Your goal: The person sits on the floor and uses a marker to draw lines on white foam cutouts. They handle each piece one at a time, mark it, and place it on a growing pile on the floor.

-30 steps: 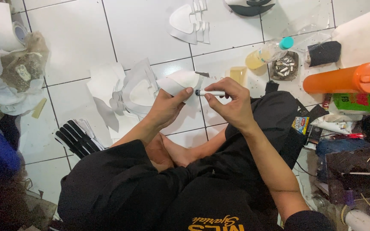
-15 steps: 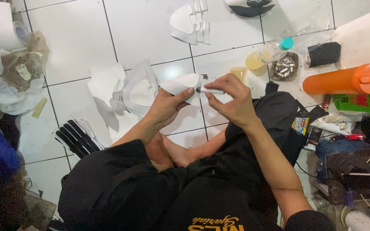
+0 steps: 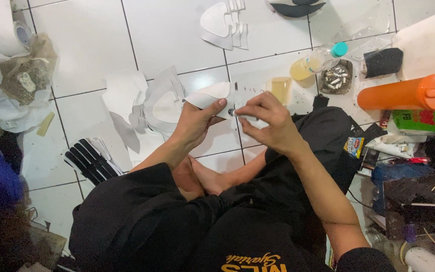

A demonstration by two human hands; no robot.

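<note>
I sit cross-legged on a white tiled floor [image 3: 91, 45]. My left hand [image 3: 196, 123] grips a curved white cut piece of sheet material [image 3: 212, 94], thumb on top. My right hand [image 3: 268, 121] pinches a small dark tool [image 3: 232, 112] at the edge of that piece, together with another white piece. Both hands meet above my knees. More white cut pieces [image 3: 147, 103] lie on the floor just left of my left hand.
A stack of black strips [image 3: 89, 158] lies at the left. White pattern pieces [image 3: 222, 22] sit at the top. A plastic bottle [image 3: 318, 60], an ashtray [image 3: 336, 76], an orange bottle [image 3: 409, 93] and cluttered packets and tools fill the right side. Bags and paper are piled at the far left.
Both hands have shifted slightly upward and left with the white piece; the right hand has come closer to the left thumb. The surroundings are unchanged.
</note>
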